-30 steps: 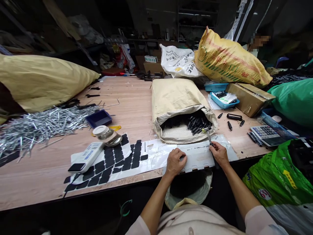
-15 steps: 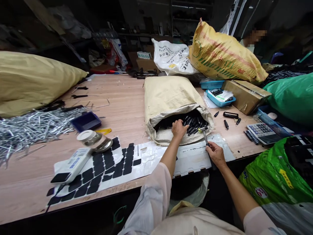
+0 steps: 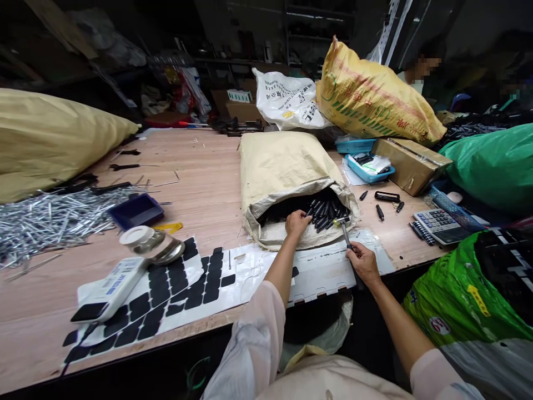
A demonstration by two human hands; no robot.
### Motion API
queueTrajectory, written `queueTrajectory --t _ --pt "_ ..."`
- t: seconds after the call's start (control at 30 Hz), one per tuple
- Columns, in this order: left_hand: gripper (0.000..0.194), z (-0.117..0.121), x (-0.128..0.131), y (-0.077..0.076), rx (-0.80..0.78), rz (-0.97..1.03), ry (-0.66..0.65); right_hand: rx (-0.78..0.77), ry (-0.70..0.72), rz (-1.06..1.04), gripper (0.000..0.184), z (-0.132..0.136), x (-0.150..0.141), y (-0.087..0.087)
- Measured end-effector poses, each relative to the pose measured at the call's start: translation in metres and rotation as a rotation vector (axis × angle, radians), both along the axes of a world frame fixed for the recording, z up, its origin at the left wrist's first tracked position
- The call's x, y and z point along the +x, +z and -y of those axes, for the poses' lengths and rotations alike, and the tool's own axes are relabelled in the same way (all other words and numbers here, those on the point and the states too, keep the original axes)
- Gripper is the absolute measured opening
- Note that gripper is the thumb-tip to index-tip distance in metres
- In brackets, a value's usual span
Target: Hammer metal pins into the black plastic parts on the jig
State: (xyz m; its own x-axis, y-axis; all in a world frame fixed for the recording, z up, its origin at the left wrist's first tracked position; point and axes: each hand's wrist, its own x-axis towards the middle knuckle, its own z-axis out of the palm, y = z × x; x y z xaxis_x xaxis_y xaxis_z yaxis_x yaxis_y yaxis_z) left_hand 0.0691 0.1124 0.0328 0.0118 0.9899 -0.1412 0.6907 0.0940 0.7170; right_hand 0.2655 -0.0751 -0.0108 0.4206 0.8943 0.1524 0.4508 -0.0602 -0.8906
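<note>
The left hand (image 3: 296,223) has moved forward to the open sack (image 3: 287,158).

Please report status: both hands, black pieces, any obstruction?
Left hand at open sack; right hand holding hammer. Black pieces heaped inside sack. Nothing seen blocking left hand.

Lit table (image 3: 200,183), dim room, wide-angle stretch toward the edges.
From where I stand, light seems to fall from above onto the tabletop; back shelves (image 3: 320,19) sink into gloom, space underneath near black. Metal rods (image 3: 70,214) glint, blurring leftward; sack (image 3: 287,155) has its mouth in deep shadow. Beige bag (image 3: 50,141) at left pulled long. Middle fairly crisp, far clutter (image 3: 179,89) murky, person (image 3: 417,85) at upper right partly pixelated.
</note>
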Motion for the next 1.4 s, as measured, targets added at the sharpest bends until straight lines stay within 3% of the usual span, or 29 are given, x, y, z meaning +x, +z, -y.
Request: queueTrajectory --t 0.1,0.23,0.4,0.47,0.57,0.73,0.83,1.13,1.4 --pt "0.013 0.015 -0.007 0.004 0.037 0.004 0.014 -0.001 -0.004 -0.001 0.038 0.0 0.0 0.0" --pt "0.013 0.055 -0.005 0.022 0.268 0.087 -0.003 -0.002 -0.013 0.002 0.04 -0.001 0.0 -0.001" --pt "0.016 0.093 0.014 0.067 0.538 0.244 -0.275 -0.027 -0.015 0.023 0.043 0.001 0.002 0.003" --pt "0.016 0.1 0.011 0.072 0.584 0.207 -0.371 -0.025 -0.013 0.036 0.043 0.002 0.003 0.003" --pt "0.017 0.11 -0.009 0.052 0.525 0.149 -0.382 -0.014 -0.015 0.023 0.043 0.001 0.004 0.002" --pt "0.016 0.125 -0.04 -0.012 0.334 0.054 -0.301 0.003 -0.019 0.009 0.043 0.0 0.003 0.003" --pt "0.018 0.126 -0.043 -0.03 0.331 0.006 -0.312 0.023 -0.027 0.048 0.046 0.006 0.0 0.01" --pt "0.019 0.124 -0.04 -0.03 0.302 0.006 -0.309 0.018 0.193 0.194 0.037 0.061 -0.039 0.032" --pt "0.021 0.128 -0.039 -0.021 0.291 -0.005 -0.311 -0.031 0.131 0.157 0.04 0.062 -0.043 0.038"
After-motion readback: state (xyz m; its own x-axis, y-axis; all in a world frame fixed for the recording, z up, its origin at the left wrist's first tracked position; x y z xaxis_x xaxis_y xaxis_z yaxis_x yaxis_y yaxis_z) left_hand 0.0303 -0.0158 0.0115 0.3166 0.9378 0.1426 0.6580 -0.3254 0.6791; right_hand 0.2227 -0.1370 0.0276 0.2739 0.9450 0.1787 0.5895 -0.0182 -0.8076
